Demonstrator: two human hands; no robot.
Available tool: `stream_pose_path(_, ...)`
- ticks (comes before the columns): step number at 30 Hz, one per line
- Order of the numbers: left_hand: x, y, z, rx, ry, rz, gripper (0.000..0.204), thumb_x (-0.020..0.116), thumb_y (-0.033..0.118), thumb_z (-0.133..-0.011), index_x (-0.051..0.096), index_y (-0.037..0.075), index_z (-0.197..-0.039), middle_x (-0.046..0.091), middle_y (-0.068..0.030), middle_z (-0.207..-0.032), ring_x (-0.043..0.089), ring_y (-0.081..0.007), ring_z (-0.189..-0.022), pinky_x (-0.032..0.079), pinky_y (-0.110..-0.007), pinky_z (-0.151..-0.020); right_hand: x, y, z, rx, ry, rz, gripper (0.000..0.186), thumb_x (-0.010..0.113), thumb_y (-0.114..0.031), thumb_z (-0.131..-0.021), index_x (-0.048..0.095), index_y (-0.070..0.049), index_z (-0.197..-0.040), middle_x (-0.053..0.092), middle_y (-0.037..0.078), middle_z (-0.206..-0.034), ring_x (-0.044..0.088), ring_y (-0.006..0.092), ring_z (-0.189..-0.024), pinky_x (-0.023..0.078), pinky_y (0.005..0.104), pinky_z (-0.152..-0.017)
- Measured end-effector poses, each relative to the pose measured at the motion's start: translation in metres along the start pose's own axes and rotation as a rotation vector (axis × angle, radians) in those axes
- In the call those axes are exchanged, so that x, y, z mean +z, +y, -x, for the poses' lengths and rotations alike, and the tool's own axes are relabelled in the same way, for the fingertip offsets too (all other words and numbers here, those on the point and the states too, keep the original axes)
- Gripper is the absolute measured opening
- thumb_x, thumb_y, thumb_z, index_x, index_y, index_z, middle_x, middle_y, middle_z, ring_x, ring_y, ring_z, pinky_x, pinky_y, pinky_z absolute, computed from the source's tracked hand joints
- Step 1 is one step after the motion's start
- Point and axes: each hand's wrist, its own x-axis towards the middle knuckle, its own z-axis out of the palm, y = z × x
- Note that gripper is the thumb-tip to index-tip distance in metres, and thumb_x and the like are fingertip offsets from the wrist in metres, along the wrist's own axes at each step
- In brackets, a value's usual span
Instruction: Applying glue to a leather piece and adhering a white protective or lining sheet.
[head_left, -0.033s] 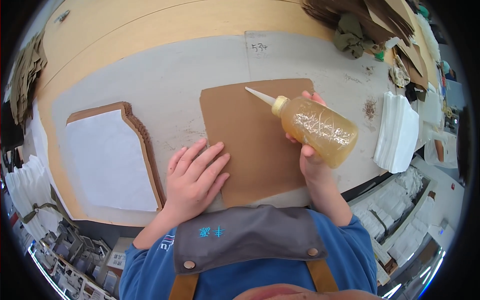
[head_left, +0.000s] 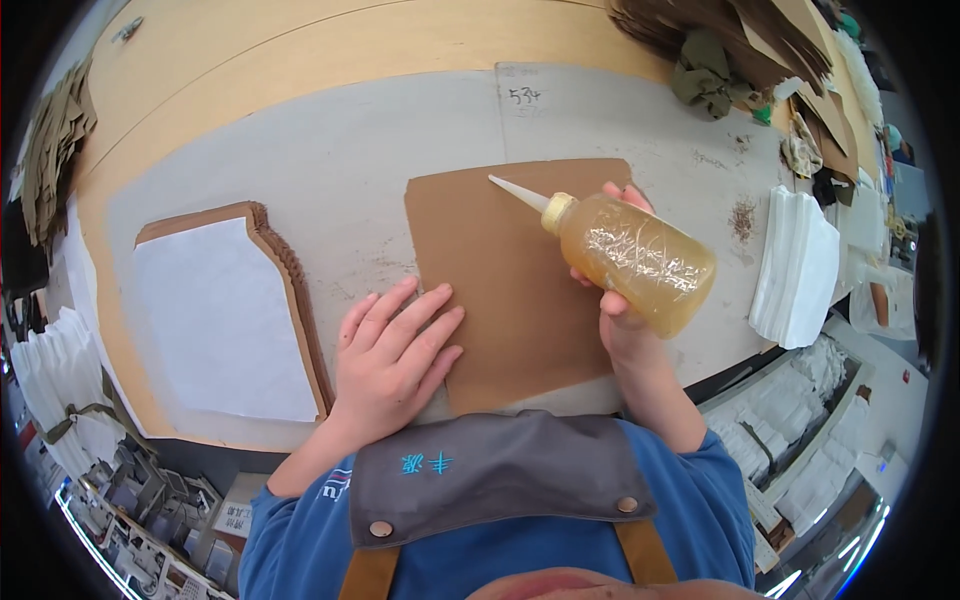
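In front of me a brown flat panel (head_left: pixel 500 330) lies on the grey sheet that covers the table. My left hand (head_left: pixel 395 345) rests flat with fingers spread, its fingertips on the panel's left edge. A clear squeeze bottle of amber liquid glue (head_left: pixel 640 260) is gripped in my right hand (head_left: pixel 625 315), tilted over the panel's right half. Its pale pointed nozzle aims up and left, the tip over the panel near the far edge. Whether the tip touches the panel I cannot tell. Part of my right fingers is hidden behind the bottle.
To the left lies a stack of brown panels (head_left: pixel 290 290) with a white paper sheet (head_left: pixel 225 320) on top. Folded white cloth pieces (head_left: pixel 795 265) lie at the right. Brown pieces (head_left: pixel 735 35) and a crumpled olive cloth (head_left: pixel 703 75) sit at the far right; a bin of white pieces (head_left: pixel 780 410) stands at lower right.
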Motion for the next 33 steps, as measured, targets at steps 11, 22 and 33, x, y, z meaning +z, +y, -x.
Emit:
stream_pose_path(11, -0.001, -0.001, -0.001, -0.008, -0.013, 0.044, 0.04, 0.079, 0.021, -0.08, 0.072, 0.016, -0.119, 0.066, -0.001, -0.134, 0.056, -0.0266, -0.129, 0.038, -0.044, -0.108, 0.031, 0.005, -0.013, -0.239, -0.355, 0.165, 0.099, 0.098, -0.025, -0.065, 0.048, 0.002, -0.146, 0.052, 0.015, -0.15, 0.052, 0.0242, -0.136, 0.045, 0.0363, -0.111)
stream_pose_path(22, -0.003, 0.0, -0.001, -0.013, -0.048, 0.026, 0.039, 0.077, 0.022, -0.084, 0.071, 0.018, -0.122, 0.064, 0.0004, -0.136, 0.055, -0.0232, -0.13, 0.036, -0.042, -0.11, 0.01, -0.008, -0.003, -0.48, -0.459, 0.553, 0.102, 0.101, -0.034, -0.06, 0.051, 0.005, -0.141, 0.059, 0.021, -0.141, 0.057, 0.03, -0.133, 0.048, 0.0387, -0.11)
stream_pose_path(33, 0.001, 0.002, -0.001, -0.009, -0.026, 0.007, 0.039, 0.079, 0.02, -0.081, 0.072, 0.018, -0.119, 0.066, 0.0, -0.133, 0.057, -0.0247, -0.127, 0.036, -0.042, -0.11, -0.035, -0.025, 0.002, -0.622, -0.196, 0.651, 0.085, 0.093, -0.012, -0.072, 0.049, 0.009, -0.142, 0.055, 0.025, -0.143, 0.061, 0.0325, -0.126, 0.055, 0.0416, -0.104)
